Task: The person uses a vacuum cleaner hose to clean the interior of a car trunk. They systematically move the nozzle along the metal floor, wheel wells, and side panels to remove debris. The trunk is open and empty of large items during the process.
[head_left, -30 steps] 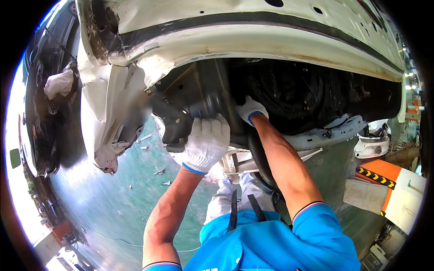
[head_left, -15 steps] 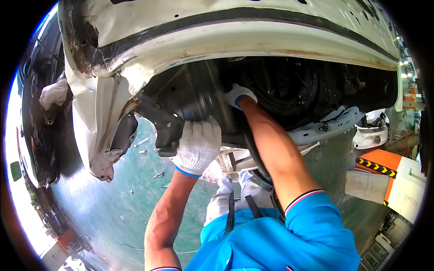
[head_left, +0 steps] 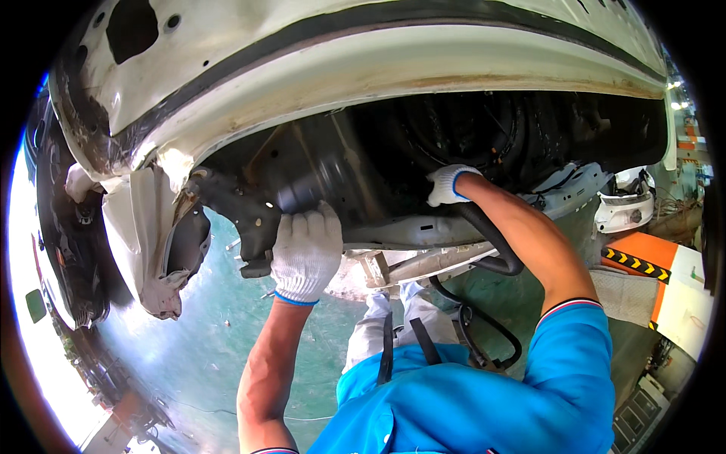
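In a white knitted glove, my left hand (head_left: 306, 253) is closed over the rear edge of the trunk's dark side panel (head_left: 242, 204), fingers curled at the rim. Farther right, my gloved right hand (head_left: 450, 185) is over the trunk opening, its fingers wrapped round the end of a black hose (head_left: 495, 238). The hose bends under my right forearm and loops down beside my legs. Its tip is hidden by the hand and shadow. Beyond the hand lies the dark trunk well (head_left: 484, 136) with a round recess.
A raised white trunk lid (head_left: 363, 68) overhangs the work. At the left hangs a crumpled white body panel (head_left: 140, 234). A light rear crossmember (head_left: 423, 227) runs in front of me. To the right stand a white bumper part (head_left: 626, 208) and an orange-and-white cabinet (head_left: 643, 261).
My right hand has come right and out of the deeper trunk, with the hose now bowed outward beneath the forearm. My left hand stays at the panel edge; the view has shifted slightly.
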`<control>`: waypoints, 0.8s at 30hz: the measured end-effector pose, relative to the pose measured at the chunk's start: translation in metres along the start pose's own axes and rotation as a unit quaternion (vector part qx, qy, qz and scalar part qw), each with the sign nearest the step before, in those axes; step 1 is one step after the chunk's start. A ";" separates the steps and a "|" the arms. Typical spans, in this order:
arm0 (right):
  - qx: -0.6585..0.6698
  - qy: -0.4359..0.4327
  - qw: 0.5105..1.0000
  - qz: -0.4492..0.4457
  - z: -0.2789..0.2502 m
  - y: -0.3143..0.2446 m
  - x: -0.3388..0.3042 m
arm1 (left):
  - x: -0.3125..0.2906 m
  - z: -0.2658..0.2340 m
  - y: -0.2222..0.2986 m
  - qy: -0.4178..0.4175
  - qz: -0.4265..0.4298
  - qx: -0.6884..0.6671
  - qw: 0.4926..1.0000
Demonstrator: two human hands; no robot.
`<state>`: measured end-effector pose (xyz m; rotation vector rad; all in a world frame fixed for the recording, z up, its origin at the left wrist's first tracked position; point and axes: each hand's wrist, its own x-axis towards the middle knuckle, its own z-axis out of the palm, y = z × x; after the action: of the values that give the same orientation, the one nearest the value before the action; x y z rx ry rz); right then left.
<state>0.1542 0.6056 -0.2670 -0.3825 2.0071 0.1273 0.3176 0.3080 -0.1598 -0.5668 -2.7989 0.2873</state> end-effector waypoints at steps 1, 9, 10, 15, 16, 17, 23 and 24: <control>-0.004 0.002 1.000 0.014 0.004 0.005 -0.005 | -0.001 0.001 0.000 -0.004 -0.002 0.003 1.000; -0.029 0.012 0.999 0.006 0.013 0.009 -0.034 | 0.001 -0.002 0.000 -0.021 -0.016 0.010 1.000; -0.023 0.016 1.000 0.003 0.013 0.005 -0.032 | 0.001 -0.002 0.001 -0.022 -0.016 0.011 1.000; 0.002 0.033 0.999 0.006 0.014 -0.015 -0.008 | 0.003 0.000 0.002 -0.023 -0.021 0.012 0.999; 0.011 0.043 0.999 -0.002 0.014 -0.013 -0.006 | 0.002 0.000 0.002 -0.025 -0.022 0.012 0.999; 0.020 0.054 0.998 -0.010 0.014 -0.009 -0.006 | 0.002 0.000 0.002 -0.022 -0.023 0.012 0.999; 0.004 0.035 0.999 -0.033 -0.001 0.003 -0.020 | 0.003 0.001 0.003 -0.025 -0.038 0.012 0.999; -0.003 0.030 0.999 -0.038 -0.002 0.005 -0.021 | 0.003 0.002 0.004 -0.025 -0.039 0.012 0.999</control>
<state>0.1591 0.6142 -0.2480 -0.4703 2.0478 0.0758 0.3156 0.3125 -0.1616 -0.4492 -2.8534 0.3230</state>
